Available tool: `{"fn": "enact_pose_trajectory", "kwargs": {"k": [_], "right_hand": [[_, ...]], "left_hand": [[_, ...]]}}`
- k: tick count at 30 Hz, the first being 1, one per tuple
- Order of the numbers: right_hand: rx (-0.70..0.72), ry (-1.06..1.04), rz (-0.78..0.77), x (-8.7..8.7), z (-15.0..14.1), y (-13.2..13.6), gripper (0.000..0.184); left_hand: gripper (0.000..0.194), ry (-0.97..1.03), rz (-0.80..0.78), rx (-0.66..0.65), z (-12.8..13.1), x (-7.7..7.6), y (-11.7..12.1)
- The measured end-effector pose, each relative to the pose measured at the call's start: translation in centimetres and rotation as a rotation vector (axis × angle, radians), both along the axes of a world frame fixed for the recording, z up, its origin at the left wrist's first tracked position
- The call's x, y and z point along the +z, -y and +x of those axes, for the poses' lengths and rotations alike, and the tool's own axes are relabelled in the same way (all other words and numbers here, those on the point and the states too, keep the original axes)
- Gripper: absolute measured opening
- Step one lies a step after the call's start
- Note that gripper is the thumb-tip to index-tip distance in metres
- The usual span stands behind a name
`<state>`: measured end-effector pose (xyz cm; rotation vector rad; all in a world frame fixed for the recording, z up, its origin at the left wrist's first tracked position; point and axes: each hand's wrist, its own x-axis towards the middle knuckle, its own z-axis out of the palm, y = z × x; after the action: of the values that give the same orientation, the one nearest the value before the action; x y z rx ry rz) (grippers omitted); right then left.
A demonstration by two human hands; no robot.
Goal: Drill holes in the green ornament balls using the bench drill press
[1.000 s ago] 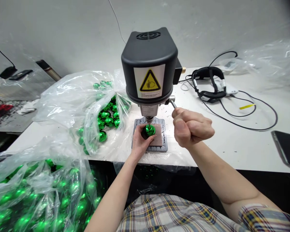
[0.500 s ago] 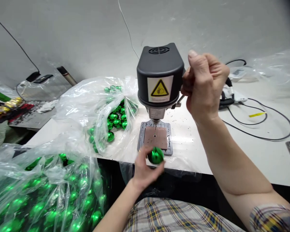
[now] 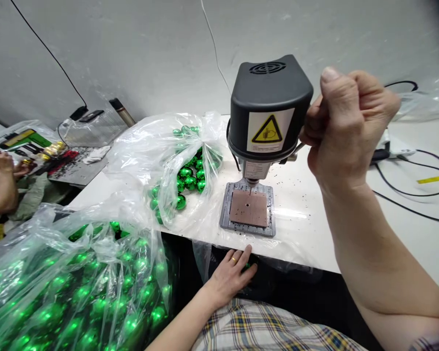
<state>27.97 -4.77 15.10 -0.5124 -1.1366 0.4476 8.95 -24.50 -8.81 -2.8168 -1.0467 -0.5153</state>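
Observation:
My right hand (image 3: 351, 122) is closed around the feed lever (image 3: 296, 152) on the right side of a black bench drill press (image 3: 270, 87). Its thin bit hangs over a brown square pad (image 3: 249, 208) with a hole, lying on the grey metal base (image 3: 225, 219). Just below the table's front edge, my left hand (image 3: 232, 273) is palm down with its fingers stretched and apart. A sliver of a shiny green ball (image 3: 247, 265) shows under those fingers; most of it is hidden.
A clear bag of green balls (image 3: 190, 183) lies left of the drill press. A larger bag (image 3: 95, 292) fills the lower left. Another person's hands (image 3: 3, 163) are at the far left. Black cables (image 3: 406, 209) lie at right; dark shavings dot the white table.
My left hand has moved down from the pad's front, below the table edge, turning palm down and opening around the green ball. My right hand stays on the lever. The view has shifted left.

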Motion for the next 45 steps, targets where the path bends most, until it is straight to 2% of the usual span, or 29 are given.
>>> {"fn": "enact_pose_trajectory", "kwargs": {"k": [2,4,5,7,9,11,13,15,18,20,22,25,28,31,37,41,45], "right_hand": [[0.002,-0.001,0.010,-0.1,0.0,0.1,0.048],[0.010,-0.001,0.024,-0.2,0.0,0.2,0.047],[0.009,-0.001,0.029,-0.2,0.0,0.2,0.047],[0.005,-0.007,0.033,-0.2,0.0,0.2,0.047],[0.002,-0.018,0.030,-0.2,0.0,0.2,0.048],[-0.004,-0.025,0.027,-0.3,-0.1,0.1,0.049],[-0.014,-0.023,0.025,-0.3,-0.1,0.1,0.050],[-0.010,-0.019,0.026,-0.4,-0.1,0.1,0.050],[0.008,-0.028,0.041,-0.4,0.0,0.0,0.050],[0.018,-0.037,0.048,-0.5,0.0,0.0,0.048],[0.023,-0.043,0.048,-0.5,0.1,-0.1,0.047],[0.019,-0.037,0.051,-0.5,0.0,-0.1,0.046],[0.009,-0.043,0.060,-0.5,-0.1,-0.1,0.047],[0.012,-0.055,0.074,-0.4,-0.1,-0.2,0.048],[0.003,-0.004,0.051,-0.2,-0.2,0.0,0.052],[-0.039,0.061,-0.004,0.0,-0.3,0.2,0.054],[-0.015,0.022,0.010,0.0,-0.3,0.1,0.054]], "left_hand": [[0.031,0.200,0.120,-0.039,-0.1,0.7,-0.3],[0.026,0.420,0.251,0.025,-0.8,2.2,-1.9],[0.024,0.501,0.300,0.122,-1.3,3.1,-3.4],[0.025,0.601,0.323,0.432,-2.9,5.1,-7.5],[0.026,0.576,0.202,0.740,-4.7,6.8,-12.2],[0.033,0.456,-0.028,0.909,-6.4,7.7,-16.3],[0.040,0.346,-0.258,0.919,-7.5,7.7,-19.0],[0.044,0.307,-0.371,0.859,-8.0,7.2,-20.2],[0.040,0.477,-0.330,0.817,-8.3,6.5,-20.0],[0.037,0.785,-0.299,0.797,-8.5,6.7,-19.2],[0.037,1.180,-0.356,0.727,-8.7,7.5,-18.1],[0.041,1.684,-0.640,0.541,-8.6,9.2,-16.5],[0.041,1.903,-0.938,0.421,-7.6,10.4,-15.1],[0.048,1.867,-1.033,0.405,-5.8,10.3,-14.3],[0.068,1.528,-0.940,0.447,-2.2,8.1,-13.8],[0.062,1.253,-0.800,0.509,-0.8,7.1,-14.2],[0.059,1.012,-0.759,0.497,0.0,6.5,-14.8]]}}
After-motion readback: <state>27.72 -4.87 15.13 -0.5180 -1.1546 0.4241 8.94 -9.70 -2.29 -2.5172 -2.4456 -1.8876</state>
